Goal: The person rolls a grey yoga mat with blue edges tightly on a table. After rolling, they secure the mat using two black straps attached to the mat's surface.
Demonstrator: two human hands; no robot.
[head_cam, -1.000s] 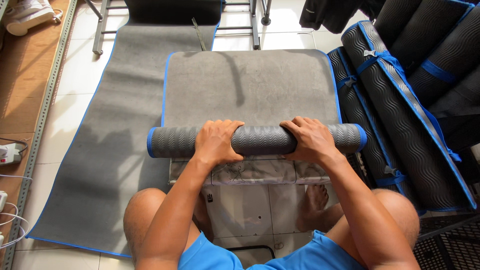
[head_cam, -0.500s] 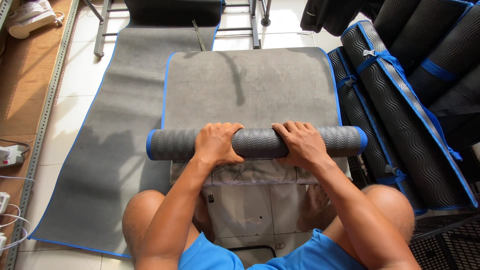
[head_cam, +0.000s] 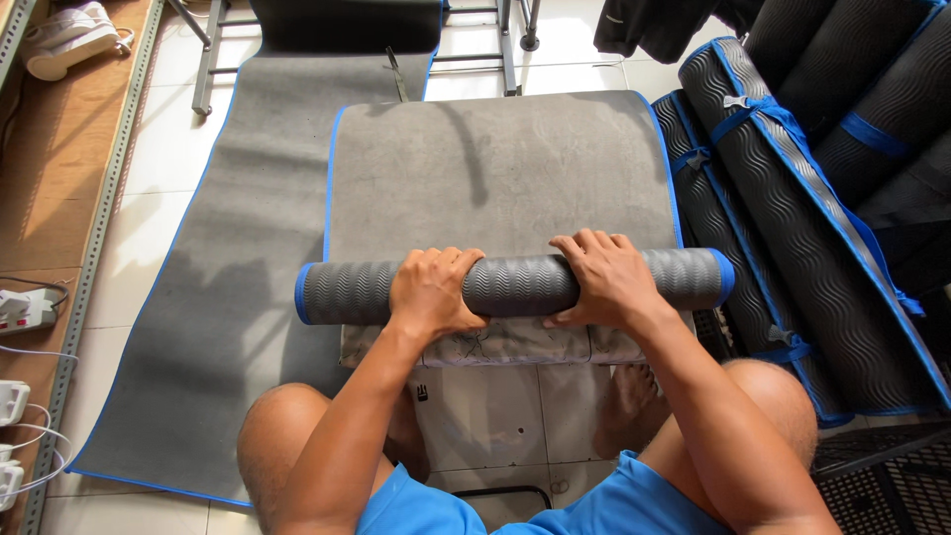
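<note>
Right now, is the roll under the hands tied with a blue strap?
No, the roll under both hands shows no strap; only the stacked rolls have them.

A: State the position of both hands.

B: The left hand [head_cam: 433,290] and the right hand [head_cam: 600,278] rest palm-down on the rolled part of a grey mat [head_cam: 510,285] with blue edging. Fingers curl over the top of the roll. The hands are apart, with ribbed roll surface showing between them.

A: State the condition of the mat.

B: Partly rolled. The unrolled part [head_cam: 500,168] lies flat on the tiled floor [head_cam: 490,401], extending away from the person.

A: Surroundings?

B: A second grey mat [head_cam: 203,287] lies flat to the left, partly under the first. Rolled mats tied with blue straps [head_cam: 792,208] are stacked to the right, just beside the roll's right end.
</note>
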